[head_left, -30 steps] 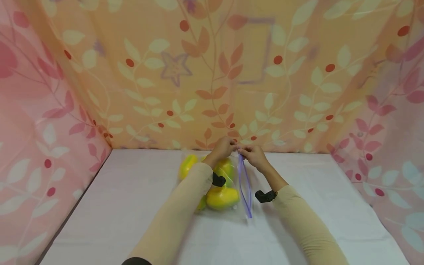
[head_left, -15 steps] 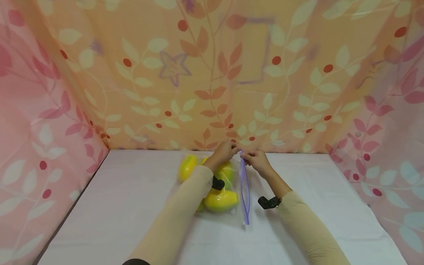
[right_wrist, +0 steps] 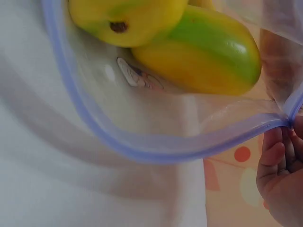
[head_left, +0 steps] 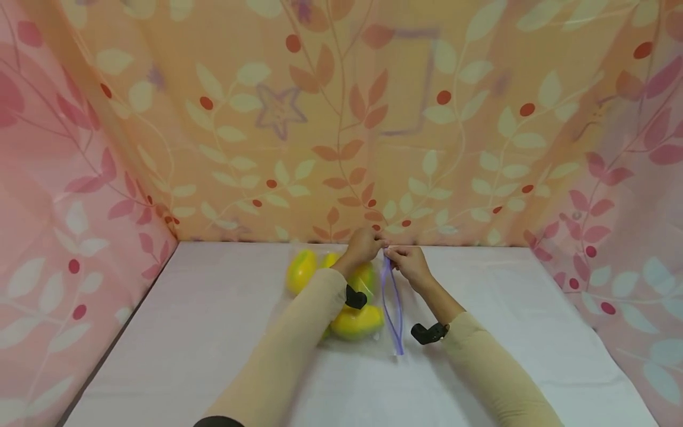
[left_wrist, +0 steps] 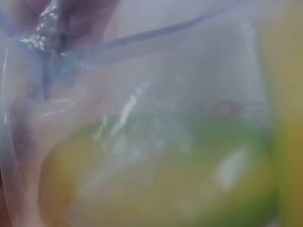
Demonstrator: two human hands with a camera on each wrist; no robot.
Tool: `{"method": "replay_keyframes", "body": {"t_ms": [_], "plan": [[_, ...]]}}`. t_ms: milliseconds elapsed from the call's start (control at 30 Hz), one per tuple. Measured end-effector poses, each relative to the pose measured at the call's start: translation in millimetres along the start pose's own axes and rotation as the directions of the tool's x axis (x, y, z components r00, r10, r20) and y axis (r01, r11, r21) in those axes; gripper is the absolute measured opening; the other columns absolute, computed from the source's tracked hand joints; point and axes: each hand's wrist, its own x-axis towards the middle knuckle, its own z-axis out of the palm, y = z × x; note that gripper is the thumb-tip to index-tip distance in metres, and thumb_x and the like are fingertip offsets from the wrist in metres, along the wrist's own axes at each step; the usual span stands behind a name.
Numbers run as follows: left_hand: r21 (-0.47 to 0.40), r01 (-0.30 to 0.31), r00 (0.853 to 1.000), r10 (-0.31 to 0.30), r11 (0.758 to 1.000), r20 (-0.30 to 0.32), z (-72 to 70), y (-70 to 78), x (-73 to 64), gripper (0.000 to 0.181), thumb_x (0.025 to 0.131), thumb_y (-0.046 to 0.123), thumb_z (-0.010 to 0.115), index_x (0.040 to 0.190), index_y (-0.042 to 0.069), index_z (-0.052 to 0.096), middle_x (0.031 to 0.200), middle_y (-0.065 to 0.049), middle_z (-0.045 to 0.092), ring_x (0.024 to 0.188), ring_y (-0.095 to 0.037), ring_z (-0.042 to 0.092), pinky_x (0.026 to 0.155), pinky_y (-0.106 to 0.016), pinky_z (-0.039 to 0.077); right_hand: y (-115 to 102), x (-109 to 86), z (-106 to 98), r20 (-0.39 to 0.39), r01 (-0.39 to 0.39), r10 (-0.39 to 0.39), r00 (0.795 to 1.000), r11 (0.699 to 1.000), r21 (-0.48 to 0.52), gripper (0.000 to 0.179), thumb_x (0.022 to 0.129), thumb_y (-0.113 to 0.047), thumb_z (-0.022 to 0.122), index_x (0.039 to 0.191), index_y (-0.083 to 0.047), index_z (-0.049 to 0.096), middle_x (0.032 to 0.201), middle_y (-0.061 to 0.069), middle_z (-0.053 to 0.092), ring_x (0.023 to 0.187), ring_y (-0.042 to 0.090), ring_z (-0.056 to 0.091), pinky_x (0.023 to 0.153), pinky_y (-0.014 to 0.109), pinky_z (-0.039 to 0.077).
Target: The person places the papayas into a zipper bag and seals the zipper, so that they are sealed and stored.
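A clear zip bag point(head_left: 349, 349) lies on the table with several yellow-green mangoes point(head_left: 357, 323) inside. Its purple zip strip point(head_left: 398, 344) faces right, and the two edges bow apart along the middle. At the strip's far end my left hand point(head_left: 363, 244) pinches the bag's corner. Right beside it, my right hand point(head_left: 411, 264) pinches the same zip between thumb and fingers. In the right wrist view, the right hand point(right_wrist: 284, 179) grips the zip's end, near mangoes point(right_wrist: 203, 56) under the plastic. Plastic and a mango point(left_wrist: 161, 175) fill the blurred left wrist view.
The bag rests on a white-covered table point(head_left: 203, 332). A floral curtain point(head_left: 240, 148) rises close behind the hands, with pink floral cloth point(head_left: 48, 196) along the sides. Black wrist cameras point(head_left: 427, 333) sit on both wrists.
Both hands stay at the zip's far end. The right hand shifted slightly right and back left, and the zip strip swayed with it. The left hand moved slightly down, then its fingers edged right.
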Motion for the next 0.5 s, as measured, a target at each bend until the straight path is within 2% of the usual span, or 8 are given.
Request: {"method": "replay_keyframes", "body": {"t_ms": [67, 200, 333, 433, 500], "plan": [[0.002, -0.005, 1.000, 0.005, 1.000, 0.006, 3.4, 0.8, -0.2, 0.020, 0.095, 0.021, 0.063, 0.092, 0.008, 0.078, 0.080, -0.005, 0.070, 0.067, -0.012, 0.047, 0.058, -0.017, 0.034, 1.8, -1.8, -3.9, 0.009, -0.010, 0.010, 1.000, 1.000, 0.005, 0.028, 0.094, -0.011, 0.063, 0.095, 0.017, 0.067, 0.059, -0.005, 0.058, 0.057, 0.007, 0.052, 0.055, 0.018, 0.045], [-0.063, 0.010, 1.000, -0.009, 0.998, 0.017, 3.8, -0.3, -0.3, 0.021, 0.096, 0.024, 0.061, 0.097, 0.009, 0.077, 0.089, -0.005, 0.069, 0.075, -0.012, 0.050, 0.065, -0.019, 0.039, 3.7, 1.3, -10.5, 0.075, -0.035, 0.030, 0.997, 0.997, 0.065, 0.030, 0.095, -0.013, 0.061, 0.099, 0.017, 0.066, 0.065, -0.005, 0.058, 0.062, 0.009, 0.053, 0.058, 0.019, 0.046], [-0.151, 0.004, 1.000, 0.001, 0.989, 0.031, -3.8, -3.6, -0.2, 0.022, 0.097, 0.023, 0.060, 0.098, 0.007, 0.075, 0.096, -0.007, 0.071, 0.085, -0.016, 0.059, 0.076, -0.024, 0.047, 1.8, 8.0, -11.1, 0.122, -0.084, 0.069, 0.990, 0.988, 0.127, 0.031, 0.097, -0.017, 0.060, 0.099, 0.014, 0.066, 0.067, -0.006, 0.057, 0.064, 0.009, 0.051, 0.059, 0.020, 0.045], [-0.197, -0.017, 0.998, 0.029, 0.980, 0.058, -10.6, -6.8, 0.8, 0.022, 0.097, 0.021, 0.060, 0.097, 0.004, 0.074, 0.097, -0.010, 0.072, 0.086, -0.017, 0.061, 0.078, -0.025, 0.050, -4.4, 10.2, -9.1, 0.120, -0.096, 0.079, 0.990, 0.985, 0.146, 0.032, 0.097, -0.016, 0.060, 0.102, 0.015, 0.064, 0.067, -0.008, 0.057, 0.065, 0.009, 0.049, 0.060, 0.020, 0.044], [-0.203, -0.005, 0.997, 0.020, 0.979, 0.074, -13.6, -8.4, 0.8, 0.023, 0.097, 0.022, 0.060, 0.096, 0.003, 0.074, 0.097, -0.010, 0.072, 0.083, -0.016, 0.059, 0.075, -0.023, 0.047, -4.7, 12.3, -6.7, 0.122, -0.091, 0.073, 0.990, 0.985, 0.147, 0.035, 0.097, -0.017, 0.060, 0.107, 0.016, 0.063, 0.068, -0.009, 0.057, 0.065, 0.008, 0.049, 0.059, 0.019, 0.043]]}}
